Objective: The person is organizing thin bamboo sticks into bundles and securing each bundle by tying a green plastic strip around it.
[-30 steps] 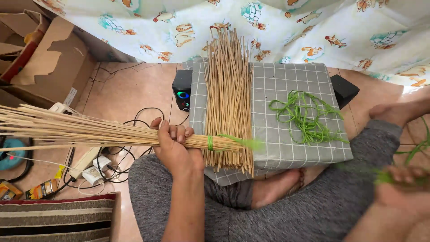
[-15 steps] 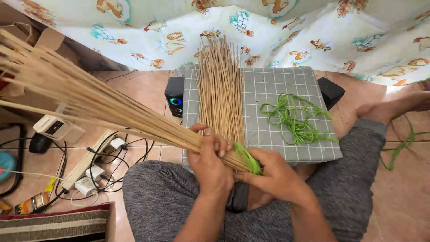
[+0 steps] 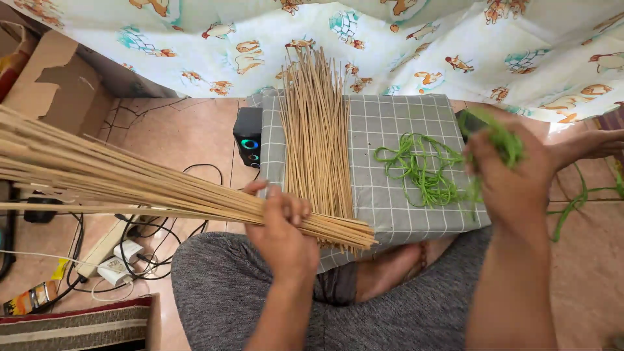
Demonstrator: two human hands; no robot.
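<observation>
A low box covered in grey cloth with a white grid (image 3: 396,123) stands on the tiled floor (image 3: 175,133) and serves as the work surface. A loose pile of pale thin sticks (image 3: 315,136) lies along its left side, running from the far edge, which it overhangs, towards the near edge. A tangle of green string (image 3: 416,169) lies on the right half, close to the right edge. On the floor, a small black speaker with a glowing ring (image 3: 247,138) stands against the box's left edge. A power strip with plugs and cables (image 3: 120,244) lies further left.
</observation>
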